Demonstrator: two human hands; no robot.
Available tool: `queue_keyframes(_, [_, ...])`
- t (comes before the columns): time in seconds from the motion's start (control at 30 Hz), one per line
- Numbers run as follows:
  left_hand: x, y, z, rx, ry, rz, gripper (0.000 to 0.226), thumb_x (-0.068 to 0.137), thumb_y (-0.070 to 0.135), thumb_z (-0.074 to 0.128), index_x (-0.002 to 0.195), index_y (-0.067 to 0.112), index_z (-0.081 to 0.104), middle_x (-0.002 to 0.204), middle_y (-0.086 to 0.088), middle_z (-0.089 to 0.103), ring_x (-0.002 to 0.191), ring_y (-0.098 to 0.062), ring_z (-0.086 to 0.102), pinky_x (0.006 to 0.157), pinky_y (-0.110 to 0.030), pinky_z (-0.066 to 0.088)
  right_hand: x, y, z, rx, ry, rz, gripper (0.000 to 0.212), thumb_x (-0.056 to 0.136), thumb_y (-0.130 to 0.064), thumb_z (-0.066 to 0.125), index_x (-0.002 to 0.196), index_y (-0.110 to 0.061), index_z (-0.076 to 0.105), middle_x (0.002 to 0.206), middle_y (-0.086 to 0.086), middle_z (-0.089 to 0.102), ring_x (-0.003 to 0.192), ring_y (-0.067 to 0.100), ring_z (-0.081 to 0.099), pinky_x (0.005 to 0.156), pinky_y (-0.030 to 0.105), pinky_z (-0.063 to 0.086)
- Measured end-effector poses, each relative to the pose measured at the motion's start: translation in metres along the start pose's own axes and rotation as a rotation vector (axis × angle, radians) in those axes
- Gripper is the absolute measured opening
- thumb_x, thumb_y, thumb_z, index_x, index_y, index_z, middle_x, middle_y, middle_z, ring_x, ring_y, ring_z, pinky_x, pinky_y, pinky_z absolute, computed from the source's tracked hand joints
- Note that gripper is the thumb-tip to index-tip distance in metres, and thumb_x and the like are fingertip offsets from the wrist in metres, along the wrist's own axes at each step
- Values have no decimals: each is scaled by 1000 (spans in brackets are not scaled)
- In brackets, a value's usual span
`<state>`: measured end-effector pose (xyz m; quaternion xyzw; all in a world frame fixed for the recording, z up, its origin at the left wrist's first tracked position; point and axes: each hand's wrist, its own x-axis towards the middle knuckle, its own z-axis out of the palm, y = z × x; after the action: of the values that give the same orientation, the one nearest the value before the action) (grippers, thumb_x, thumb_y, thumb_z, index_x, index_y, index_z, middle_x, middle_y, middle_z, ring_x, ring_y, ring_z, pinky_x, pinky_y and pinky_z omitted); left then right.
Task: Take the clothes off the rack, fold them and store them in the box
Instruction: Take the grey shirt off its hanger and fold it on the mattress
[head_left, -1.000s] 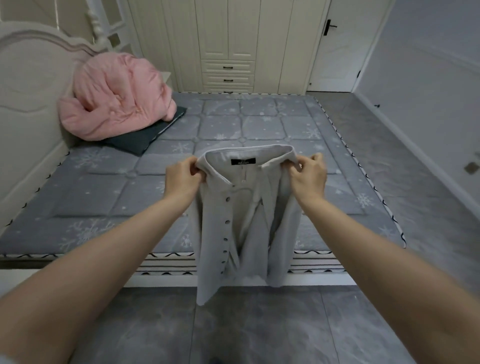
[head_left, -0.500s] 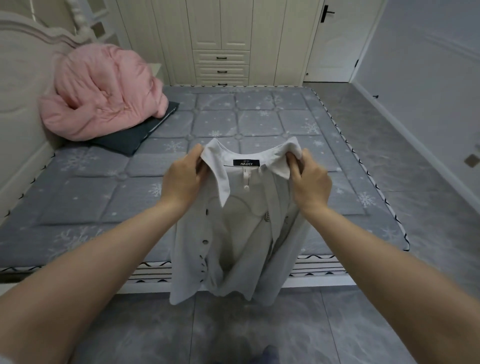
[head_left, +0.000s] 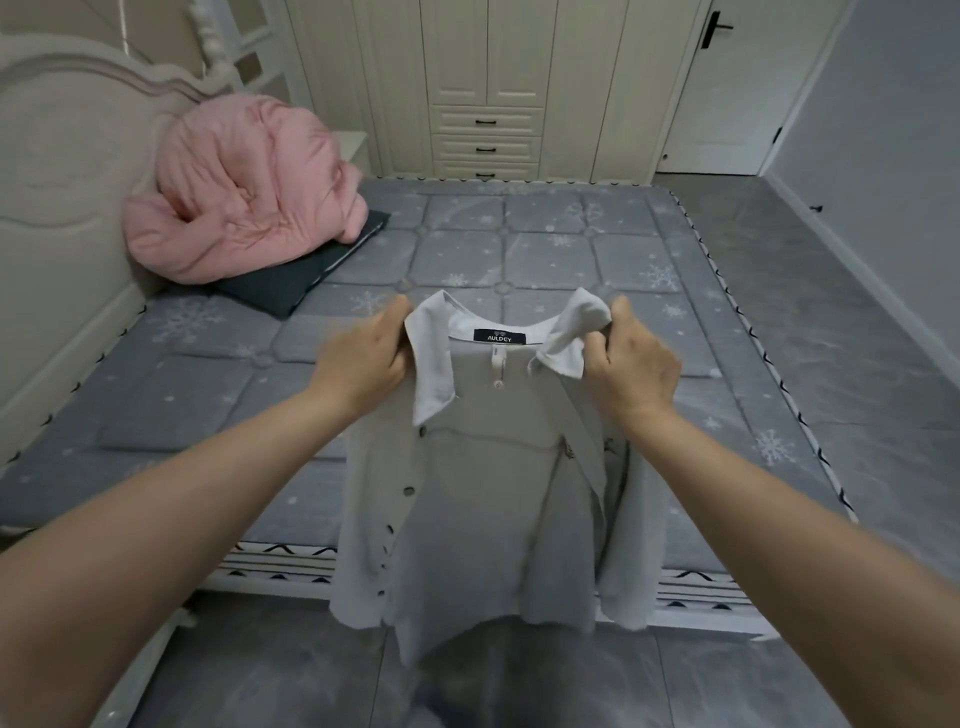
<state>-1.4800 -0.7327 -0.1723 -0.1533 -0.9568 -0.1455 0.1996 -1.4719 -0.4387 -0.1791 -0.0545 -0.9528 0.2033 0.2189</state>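
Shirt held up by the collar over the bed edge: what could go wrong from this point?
1. Both the left hand and the right hand pinch only the collar of the white shirt, so it could slip free.
2. Its front hangs open and unbuttoned, so it may land creased on the mattress.
3. Its hem hangs below the bed edge, near the floor, and could brush it.

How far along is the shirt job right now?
Done: the white shirt is off the rack. In hand: left hand and right hand hold it by the collar, hanging unfolded before the bed. Left: folding and boxing; no box in view.
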Motion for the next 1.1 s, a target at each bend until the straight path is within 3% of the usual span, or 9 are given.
queue_keyframes(0.13, [36, -23, 30, -118, -47, -18, 6, 95, 22, 45, 96, 16, 43, 91, -8, 59, 77, -35, 56, 56, -42, 40, 34, 4, 27, -44, -34, 17, 18, 90, -33, 45, 93, -18, 36, 87, 13, 64, 78, 38, 60, 60, 37, 32])
queue_keyframes(0.33, [126, -76, 94, -278, -59, -40, 15, 90, 22, 48, 91, 8, 52, 88, -12, 59, 78, -33, 54, 63, -44, 41, 107, -2, 86, -51, -85, 123, 15, 94, -32, 43, 93, -18, 38, 105, 17, 65, 95, 40, 60, 66, 38, 29])
queue_keyframes(0.4, [159, -96, 119, -276, -101, 0, 19, 87, 21, 50, 90, 5, 59, 87, -17, 60, 81, -34, 56, 65, -38, 36, 134, -3, 105, -78, -141, 178, 15, 94, -32, 41, 95, -18, 42, 109, 18, 65, 100, 40, 60, 69, 38, 30])
queue_keyframes(0.5, [205, -120, 159, -276, -157, 23, 9, 86, 7, 58, 84, 0, 64, 82, -24, 61, 81, -38, 59, 65, -32, 27, 180, 9, 142, -94, -266, 255, 15, 96, -29, 38, 97, -15, 43, 110, 20, 64, 102, 41, 58, 69, 40, 35])
queue_keyframes(0.63, [243, -142, 213, -331, -223, -30, 10, 86, 4, 58, 81, -1, 65, 82, -25, 61, 82, -37, 58, 66, -33, 28, 223, 34, 204, -80, -406, 330, 28, 99, -25, 40, 114, -4, 52, 114, 27, 63, 106, 44, 57, 73, 40, 38])
queue_keyframes(0.73, [262, -161, 266, -344, -285, -108, 18, 88, 8, 56, 73, 1, 63, 79, -23, 62, 79, -36, 57, 62, -34, 25, 250, 56, 257, -94, -497, 366, 30, 99, -24, 47, 103, 1, 65, 110, 29, 65, 104, 44, 60, 72, 37, 38])
queue_keyframes(0.87, [275, -186, 345, -368, -384, -262, 26, 91, 15, 57, 71, 2, 65, 78, -24, 65, 78, -36, 58, 61, -32, 22, 267, 92, 342, -202, -552, 453, 36, 91, -48, 59, 82, -15, 73, 110, 23, 66, 102, 38, 63, 78, 37, 50])
queue_keyframes(1.0, [268, -204, 421, -343, -444, -437, 27, 92, 25, 58, 80, 7, 74, 86, -25, 60, 80, -31, 58, 64, -28, 29, 266, 120, 418, -244, -596, 604, 41, 92, -53, 54, 101, -18, 73, 108, 15, 69, 102, 35, 66, 77, 37, 49])
queue_keyframes(1.1, [262, -214, 465, -40, -437, -465, 31, 93, 38, 52, 88, 18, 76, 104, -21, 62, 95, -38, 60, 78, -36, 42, 264, 138, 470, -201, -662, 634, 48, 97, -47, 40, 107, -10, 68, 109, 17, 68, 104, 38, 64, 81, 40, 48])
